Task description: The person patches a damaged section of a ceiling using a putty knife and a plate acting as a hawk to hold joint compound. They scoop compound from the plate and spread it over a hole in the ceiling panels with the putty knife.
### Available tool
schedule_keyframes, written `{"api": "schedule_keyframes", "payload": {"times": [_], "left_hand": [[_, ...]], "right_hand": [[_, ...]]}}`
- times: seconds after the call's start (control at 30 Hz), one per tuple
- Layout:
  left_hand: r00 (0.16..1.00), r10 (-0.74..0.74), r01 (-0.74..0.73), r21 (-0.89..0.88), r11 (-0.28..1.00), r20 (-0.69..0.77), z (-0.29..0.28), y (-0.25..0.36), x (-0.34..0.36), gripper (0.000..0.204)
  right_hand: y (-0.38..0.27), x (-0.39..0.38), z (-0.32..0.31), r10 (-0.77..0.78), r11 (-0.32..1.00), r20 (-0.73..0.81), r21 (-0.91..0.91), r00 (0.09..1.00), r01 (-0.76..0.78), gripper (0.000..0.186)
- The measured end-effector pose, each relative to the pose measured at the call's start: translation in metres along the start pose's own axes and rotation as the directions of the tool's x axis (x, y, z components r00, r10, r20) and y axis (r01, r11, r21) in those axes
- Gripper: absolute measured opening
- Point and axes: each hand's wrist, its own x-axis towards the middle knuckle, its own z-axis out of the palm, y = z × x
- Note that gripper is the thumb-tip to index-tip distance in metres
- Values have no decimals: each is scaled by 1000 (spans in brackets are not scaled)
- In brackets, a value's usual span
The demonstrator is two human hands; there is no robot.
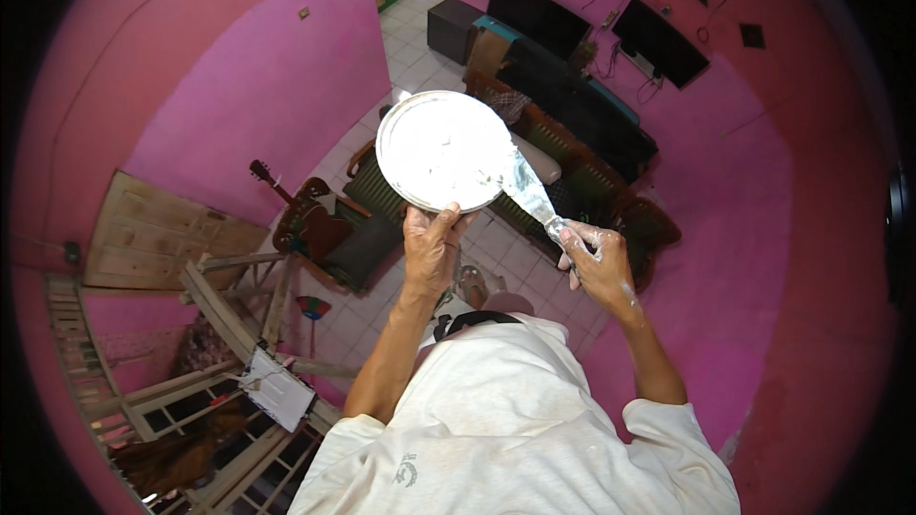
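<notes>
My left hand point(435, 246) grips the near edge of a round white bucket lid point(420, 143), its thumb over the rim. The lid's bright face carries a few small marks and lumps of white paste. In my right hand point(599, 259) is a putty knife point(530, 189), held by its handle with the fingers wrapped round it. The knife's blade is smeared with white paste, and its tip touches the lid's right edge. White smears also show on my right fingers and wrist.
Below are wooden benches with green slats point(377, 176) and a guitar point(320, 229) on the left. A wooden frame point(224, 305) stands at lower left. Pink walls point(286, 86) rise on both sides; screens point(658, 43) are at the far right. Tiled floor point(487, 248) lies beneath.
</notes>
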Motion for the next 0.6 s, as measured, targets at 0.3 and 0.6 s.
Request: {"api": "schedule_keyframes", "payload": {"times": [0.3,0.6], "left_hand": [[999,-41,40,38,998,22,4,-12,7,44],[977,-172,157,115,981,128,3,-3,-5,50]], "right_hand": [[11,3,17,84,979,14,186,996,-85,29],[9,-4,17,-373,925,-216,-160,902,344,29]]}}
